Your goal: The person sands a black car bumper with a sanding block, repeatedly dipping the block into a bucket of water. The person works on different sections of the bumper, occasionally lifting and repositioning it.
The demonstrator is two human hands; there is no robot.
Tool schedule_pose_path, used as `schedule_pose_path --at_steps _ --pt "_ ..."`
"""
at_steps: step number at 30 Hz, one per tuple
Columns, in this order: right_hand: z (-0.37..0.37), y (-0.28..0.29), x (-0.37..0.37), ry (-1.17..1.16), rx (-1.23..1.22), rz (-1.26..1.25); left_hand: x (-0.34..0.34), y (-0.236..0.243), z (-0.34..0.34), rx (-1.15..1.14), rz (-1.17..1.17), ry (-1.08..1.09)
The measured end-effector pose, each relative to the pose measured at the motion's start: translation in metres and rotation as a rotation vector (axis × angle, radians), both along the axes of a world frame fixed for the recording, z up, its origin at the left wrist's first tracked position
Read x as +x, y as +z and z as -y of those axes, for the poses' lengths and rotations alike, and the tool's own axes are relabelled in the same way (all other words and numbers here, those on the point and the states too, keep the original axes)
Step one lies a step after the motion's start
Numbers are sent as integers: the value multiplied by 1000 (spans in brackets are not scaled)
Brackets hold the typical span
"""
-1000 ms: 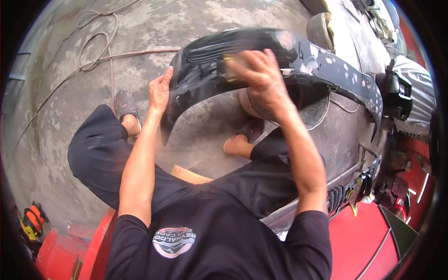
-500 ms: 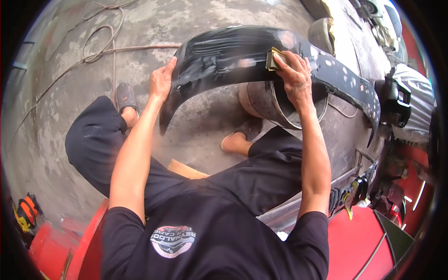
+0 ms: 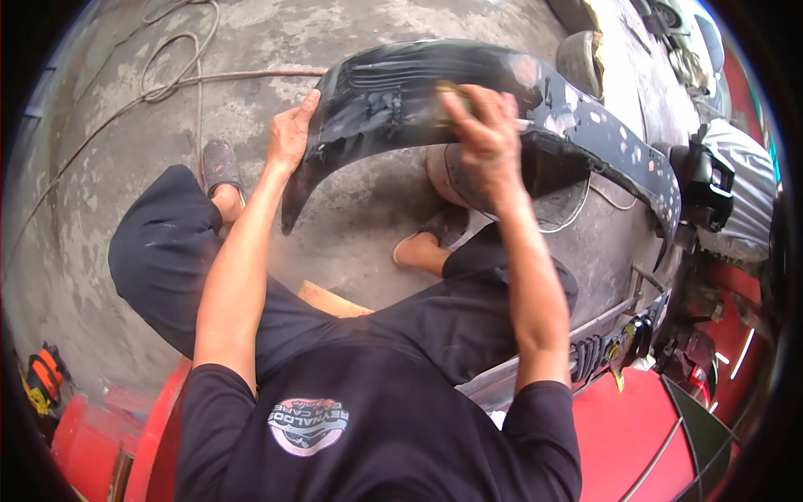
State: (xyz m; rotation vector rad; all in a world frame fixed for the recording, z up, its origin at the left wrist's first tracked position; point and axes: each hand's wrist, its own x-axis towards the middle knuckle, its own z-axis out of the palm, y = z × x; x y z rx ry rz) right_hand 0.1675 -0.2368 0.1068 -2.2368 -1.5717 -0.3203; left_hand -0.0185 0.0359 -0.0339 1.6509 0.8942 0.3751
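Gripping the black bumper (image 3: 502, 92) at its near end, our left hand (image 3: 291, 134) clamps the edge while our right hand (image 3: 485, 134) presses a small yellowish pad (image 3: 447, 88), fingers closed, on its top face.

Background detail: a coiled hose (image 3: 171, 71) is lying on the stained concrete floor (image 3: 100, 192) at upper left. A grey round container (image 3: 468, 180) is standing near the feet. An orange-and-black tool (image 3: 40, 381) is resting at lower left, beside a red panel (image 3: 636, 427).

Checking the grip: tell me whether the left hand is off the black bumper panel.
No. The left hand grips the edge of the black bumper panel while the right hand presses on its surface.
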Motion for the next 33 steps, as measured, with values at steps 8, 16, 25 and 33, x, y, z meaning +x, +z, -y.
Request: schedule_pose_path --at_steps 8,16,25,33 --pt "29 31 34 16 -128 27 1 8 0 -35 20 20" --pt "-22 15 -21 157 -129 -18 -3 -8 -9 -37 0 17" --pt "-37 -34 -40 90 6 2 3 -12 -7 50 48 10" --pt "44 8 42 -144 -2 95 5 -11 -6 28 90 -21"
